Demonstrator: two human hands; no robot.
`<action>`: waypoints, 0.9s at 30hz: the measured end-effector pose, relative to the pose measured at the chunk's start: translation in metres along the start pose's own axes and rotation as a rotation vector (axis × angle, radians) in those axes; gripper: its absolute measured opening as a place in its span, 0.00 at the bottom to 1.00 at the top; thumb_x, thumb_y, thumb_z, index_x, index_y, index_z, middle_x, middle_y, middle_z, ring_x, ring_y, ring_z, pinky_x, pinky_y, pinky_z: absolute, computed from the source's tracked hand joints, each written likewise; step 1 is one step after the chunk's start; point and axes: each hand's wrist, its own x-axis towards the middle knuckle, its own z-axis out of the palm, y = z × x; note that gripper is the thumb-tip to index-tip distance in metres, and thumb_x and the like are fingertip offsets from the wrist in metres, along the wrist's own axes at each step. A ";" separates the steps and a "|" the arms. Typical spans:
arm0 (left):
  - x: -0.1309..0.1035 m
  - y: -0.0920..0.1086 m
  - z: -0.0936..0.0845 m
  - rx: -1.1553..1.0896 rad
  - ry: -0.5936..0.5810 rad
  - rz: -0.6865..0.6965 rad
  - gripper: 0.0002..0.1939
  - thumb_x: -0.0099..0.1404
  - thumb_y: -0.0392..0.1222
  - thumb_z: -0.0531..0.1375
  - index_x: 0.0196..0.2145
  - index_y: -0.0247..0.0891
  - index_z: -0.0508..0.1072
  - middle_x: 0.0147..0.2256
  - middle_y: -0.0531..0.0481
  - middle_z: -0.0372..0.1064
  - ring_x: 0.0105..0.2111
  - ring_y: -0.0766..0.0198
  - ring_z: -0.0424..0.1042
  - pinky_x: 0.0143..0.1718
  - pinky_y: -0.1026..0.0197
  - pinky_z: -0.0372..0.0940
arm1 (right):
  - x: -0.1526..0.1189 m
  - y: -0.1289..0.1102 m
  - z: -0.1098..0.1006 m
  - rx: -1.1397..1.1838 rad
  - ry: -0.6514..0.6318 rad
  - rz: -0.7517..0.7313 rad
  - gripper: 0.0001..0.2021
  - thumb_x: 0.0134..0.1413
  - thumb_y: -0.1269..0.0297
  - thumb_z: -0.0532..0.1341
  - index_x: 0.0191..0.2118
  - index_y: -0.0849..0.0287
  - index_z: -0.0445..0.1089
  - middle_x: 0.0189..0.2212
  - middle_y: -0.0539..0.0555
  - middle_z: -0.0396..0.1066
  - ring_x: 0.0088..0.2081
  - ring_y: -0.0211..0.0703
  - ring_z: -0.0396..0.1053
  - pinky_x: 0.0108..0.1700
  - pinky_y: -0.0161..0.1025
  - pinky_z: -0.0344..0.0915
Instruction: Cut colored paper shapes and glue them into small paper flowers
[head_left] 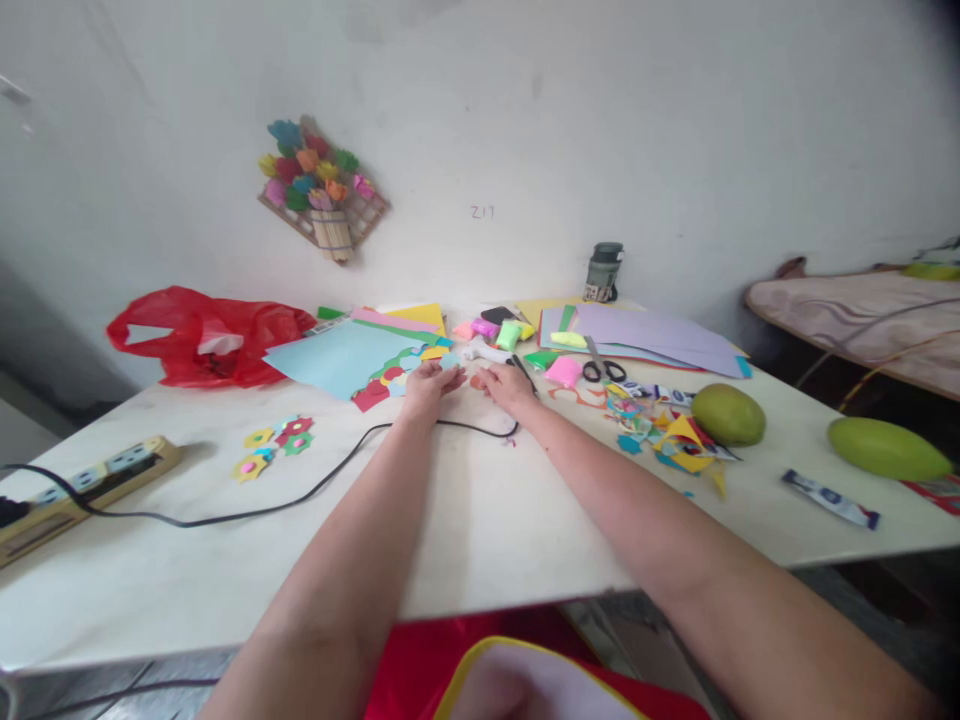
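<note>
Both hands meet near the middle of the white table (pixel 465 530). My left hand (pixel 430 388) has its fingers curled together, beside scalloped colored paper cutouts (pixel 386 380). A short gap away, my right hand (pixel 510 388) is closed, fingertips pinched toward the left. What either hand holds is too small and blurred to make out. Just beyond them lies a white glue gun (pixel 484 350), with a black cord (pixel 330 490) looping over the table. Paper flowers (pixel 277 448) in yellow, red and green lie to the left.
Colored paper sheets (pixel 330 358), clay packs (pixel 564 372), scissors (pixel 604 371) and paper scraps (pixel 682 445) spread around. Green fruits (pixel 729 415) and a tube (pixel 829 499) sit right. A red bag (pixel 217 345) and power strip (pixel 90 495) are left; a dark jar (pixel 603 272) stands behind.
</note>
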 end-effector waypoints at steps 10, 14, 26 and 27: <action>0.001 -0.001 -0.001 -0.004 -0.007 0.003 0.19 0.40 0.38 0.69 0.23 0.35 0.61 0.21 0.51 0.69 0.26 0.63 0.73 0.37 0.58 0.68 | -0.002 -0.003 -0.002 -0.081 0.004 0.034 0.12 0.53 0.61 0.55 0.36 0.56 0.74 0.29 0.51 0.75 0.34 0.41 0.70 0.35 0.34 0.62; 0.000 -0.001 0.000 0.006 -0.008 0.000 0.18 0.41 0.39 0.69 0.24 0.35 0.61 0.22 0.49 0.70 0.26 0.63 0.73 0.37 0.57 0.68 | -0.003 -0.006 -0.004 -0.127 0.014 0.021 0.18 0.55 0.53 0.52 0.29 0.57 0.74 0.26 0.53 0.74 0.33 0.42 0.70 0.34 0.35 0.62; -0.001 0.002 0.001 -0.017 0.039 0.000 0.16 0.43 0.39 0.68 0.22 0.35 0.61 0.22 0.49 0.70 0.24 0.65 0.71 0.37 0.58 0.67 | 0.000 -0.005 0.001 0.344 -0.062 0.078 0.08 0.51 0.61 0.59 0.26 0.60 0.69 0.27 0.52 0.73 0.27 0.38 0.70 0.32 0.36 0.67; 0.000 0.002 0.000 -0.039 0.049 0.005 0.16 0.43 0.39 0.67 0.22 0.35 0.61 0.22 0.49 0.70 0.24 0.66 0.71 0.37 0.58 0.67 | 0.002 -0.008 0.003 0.483 -0.105 0.107 0.09 0.53 0.62 0.57 0.27 0.60 0.68 0.27 0.53 0.73 0.27 0.37 0.71 0.32 0.36 0.67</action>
